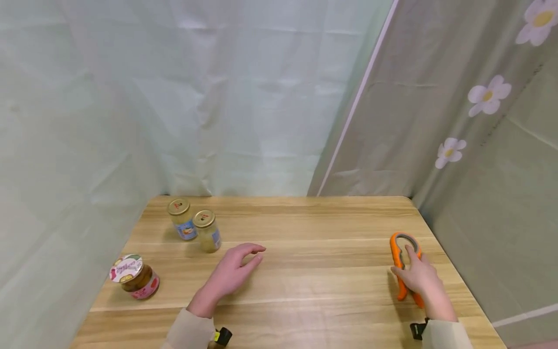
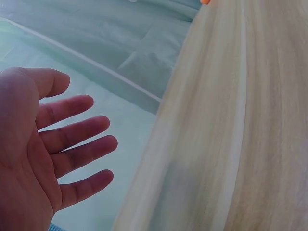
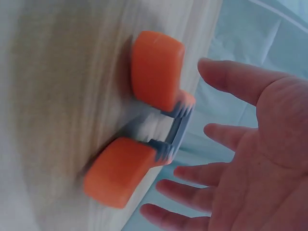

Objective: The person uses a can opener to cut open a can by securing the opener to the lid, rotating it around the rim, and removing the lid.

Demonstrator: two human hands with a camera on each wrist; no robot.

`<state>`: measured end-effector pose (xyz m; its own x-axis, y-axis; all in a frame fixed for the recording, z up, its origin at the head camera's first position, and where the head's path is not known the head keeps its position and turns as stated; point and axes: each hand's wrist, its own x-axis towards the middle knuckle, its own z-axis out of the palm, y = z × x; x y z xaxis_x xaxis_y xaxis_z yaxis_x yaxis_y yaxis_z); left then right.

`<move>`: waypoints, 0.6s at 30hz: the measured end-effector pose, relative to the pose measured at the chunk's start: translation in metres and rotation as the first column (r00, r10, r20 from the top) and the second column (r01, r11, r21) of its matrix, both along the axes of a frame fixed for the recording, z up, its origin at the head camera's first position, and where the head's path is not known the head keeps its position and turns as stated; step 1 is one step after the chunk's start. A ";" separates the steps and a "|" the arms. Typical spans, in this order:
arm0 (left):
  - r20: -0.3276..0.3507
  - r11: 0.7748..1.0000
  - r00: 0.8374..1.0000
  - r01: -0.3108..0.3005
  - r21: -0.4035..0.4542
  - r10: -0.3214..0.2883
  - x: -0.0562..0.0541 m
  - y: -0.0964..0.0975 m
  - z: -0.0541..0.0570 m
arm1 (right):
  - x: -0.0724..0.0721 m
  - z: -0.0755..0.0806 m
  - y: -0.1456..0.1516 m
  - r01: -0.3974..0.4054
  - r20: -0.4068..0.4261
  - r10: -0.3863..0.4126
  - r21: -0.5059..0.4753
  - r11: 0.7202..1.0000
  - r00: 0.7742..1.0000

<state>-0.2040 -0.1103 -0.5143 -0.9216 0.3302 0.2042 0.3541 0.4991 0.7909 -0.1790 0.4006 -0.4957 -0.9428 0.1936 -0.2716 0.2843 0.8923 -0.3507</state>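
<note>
One orange tool point(image 1: 396, 254) beneath right hand point(image 1: 420, 278)

Two jars point(image 1: 209, 238): near table's point(image 1: 322, 261) back-left corner
Third jar point(image 1: 143, 282): before them, near left edge
Tool point(image 1: 395, 250): near right edge, beneath right hand point(image 1: 421, 278)
Left hand point(image 1: 232, 272): above table, between jars and tool

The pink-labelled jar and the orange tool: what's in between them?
In the head view, the left hand is between the pink-labelled jar and orange tool. Past it, bare table runs toward the tool.
</note>
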 end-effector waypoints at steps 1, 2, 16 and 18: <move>0.002 1.000 1.000 0.000 0.005 0.000 0.000 -0.001 0.000 | 0.002 -0.001 0.000 0.011 0.018 -0.011 -0.011 1.000 1.000; 0.005 1.000 1.000 -0.003 0.009 0.003 0.000 -0.003 -0.001 | 0.004 -0.002 0.000 0.019 0.028 -0.018 -0.020 1.000 0.999; 0.004 0.999 1.000 -0.012 0.034 0.012 -0.003 -0.016 0.007 | 0.014 -0.012 0.002 0.103 0.028 -0.102 -0.035 0.994 0.994; -0.004 0.999 1.000 -0.017 0.036 0.017 -0.003 -0.018 0.008 | 0.013 -0.013 0.002 0.118 0.026 -0.118 -0.037 0.992 0.993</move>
<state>-0.2069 -0.1280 -0.5068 -0.9262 0.3068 0.2193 0.3489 0.4764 0.8071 -0.1655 0.4029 -0.5091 -0.9070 0.2922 -0.3031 0.3955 0.8382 -0.3755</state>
